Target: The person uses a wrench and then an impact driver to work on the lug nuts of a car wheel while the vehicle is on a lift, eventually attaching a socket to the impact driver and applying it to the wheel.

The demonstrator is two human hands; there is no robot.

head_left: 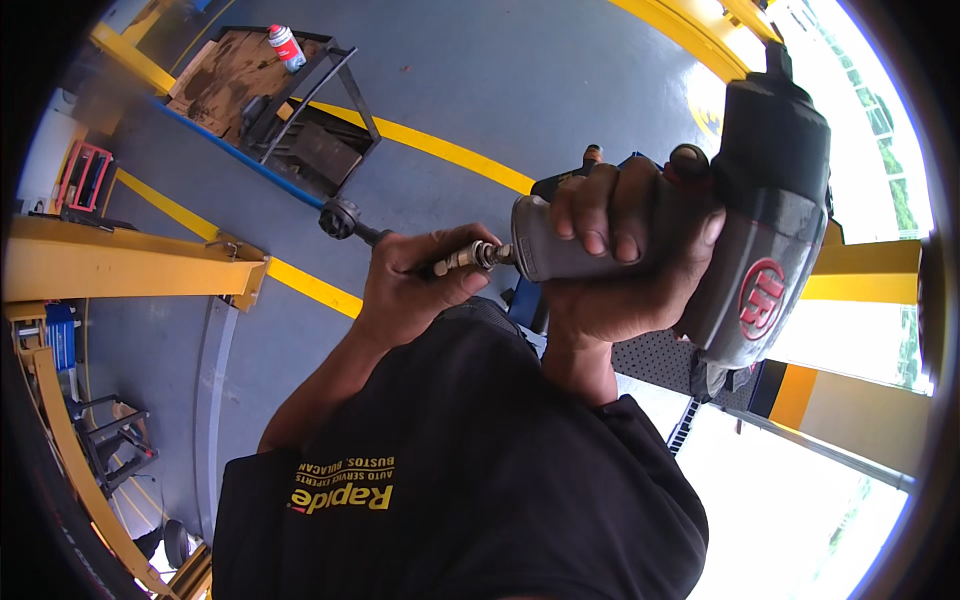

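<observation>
The power wrench (760, 230) hangs up in front of the person's chest, its handle running sideways toward the left hand and its square drive tip aimed up and away from the shirt (500, 420). Most of the bulk sits in the wrench's body, which is probably why the right hand (655, 280) grips high on the handle, close against that body. Holding it sideways seems to bring the metal fitting (470, 258), at the foot of the wrench's handle, within easy reach of the left hand (405, 280).

The right hand's fingers are curled tightly around the handle, 1 of them up near the red trigger (684, 174), the thumb pressing below it. The left hand's thumb and forefinger are drawn narrow, 1 on each side of the fitting; its other fingers are too hidden to tell. A black rod with a round head (341, 218) pokes out beyond the left hand, on the side away from the wrench. Both elbows are bent. Farther off, left of the wrench, stands a cart (325, 150) with 1 spray can (287, 48).
</observation>
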